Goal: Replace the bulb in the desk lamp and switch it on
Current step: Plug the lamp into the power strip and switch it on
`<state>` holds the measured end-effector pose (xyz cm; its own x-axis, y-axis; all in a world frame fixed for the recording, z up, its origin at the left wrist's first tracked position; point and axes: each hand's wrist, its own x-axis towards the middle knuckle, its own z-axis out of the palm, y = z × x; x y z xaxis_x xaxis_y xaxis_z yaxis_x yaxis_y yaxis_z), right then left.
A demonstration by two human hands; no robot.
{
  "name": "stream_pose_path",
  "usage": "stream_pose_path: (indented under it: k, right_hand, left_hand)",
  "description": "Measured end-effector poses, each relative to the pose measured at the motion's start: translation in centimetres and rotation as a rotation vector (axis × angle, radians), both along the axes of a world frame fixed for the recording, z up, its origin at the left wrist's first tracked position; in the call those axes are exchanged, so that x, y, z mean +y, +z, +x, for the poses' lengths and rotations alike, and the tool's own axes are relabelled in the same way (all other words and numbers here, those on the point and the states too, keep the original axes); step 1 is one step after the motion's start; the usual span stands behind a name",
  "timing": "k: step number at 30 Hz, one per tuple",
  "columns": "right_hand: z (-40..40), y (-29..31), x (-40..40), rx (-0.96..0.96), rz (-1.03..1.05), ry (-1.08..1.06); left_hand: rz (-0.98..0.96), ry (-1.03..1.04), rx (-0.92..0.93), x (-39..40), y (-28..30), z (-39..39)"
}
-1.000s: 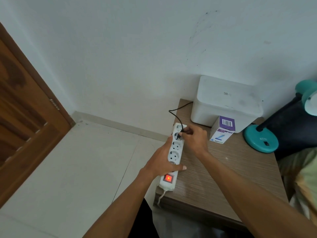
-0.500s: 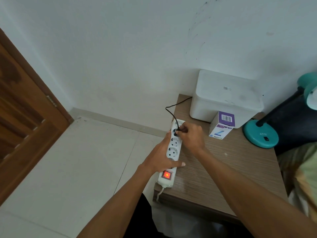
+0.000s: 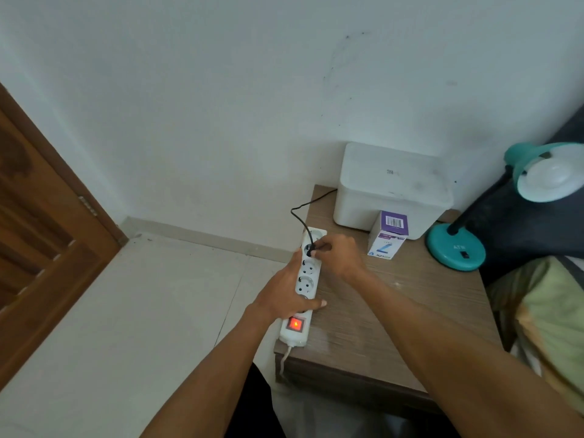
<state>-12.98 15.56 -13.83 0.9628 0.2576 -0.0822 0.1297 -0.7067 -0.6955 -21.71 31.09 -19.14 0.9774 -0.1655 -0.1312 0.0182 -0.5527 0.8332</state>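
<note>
A white power strip (image 3: 306, 284) lies along the left edge of the wooden bedside table (image 3: 395, 311), its red switch (image 3: 295, 324) lit. My left hand (image 3: 284, 295) presses flat on the strip's middle, holding it down. My right hand (image 3: 339, 256) pinches the black plug (image 3: 311, 249) at the socket near the strip's far end; its cord (image 3: 300, 216) loops back behind the white box. The teal desk lamp stands at the right, base (image 3: 455, 248) on the table, shade (image 3: 550, 172) showing a white bulb, unlit.
A white lidded box (image 3: 392, 188) sits at the back of the table against the wall. A purple and white bulb carton (image 3: 387, 237) stands in front of it. A wooden door (image 3: 41, 235) is at the left, bedding (image 3: 550, 314) at the right, tiled floor below.
The view has shifted so the lamp shade shows more fully. Both hands stay on the strip and plug; the right hand has pressed slightly lower at the socket.
</note>
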Motion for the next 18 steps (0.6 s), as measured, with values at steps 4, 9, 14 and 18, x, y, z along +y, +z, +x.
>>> stream_pose_path:
  k: [4, 9, 14, 18]
  right_hand:
    - [-3.8, -1.4, -3.1, -0.066, -0.041, 0.011]
    - [-8.6, -5.1, -9.6, -0.173, -0.252, 0.004]
    - [-10.4, -5.5, -16.1, -0.22, -0.336, -0.139]
    - [-9.7, -6.0, -21.3, -0.214, -0.346, -0.28]
  left_hand:
    - [0.119, 0.034, -0.01, -0.6, 1.0, -0.6]
    - [0.505, -0.007, -0.35, -1.6, 1.8, -2.0]
    - [0.689, -0.344, -0.562, -5.9, 2.8, -2.2]
    - [0.609, -0.448, -0.435, -12.0, 2.7, -1.6]
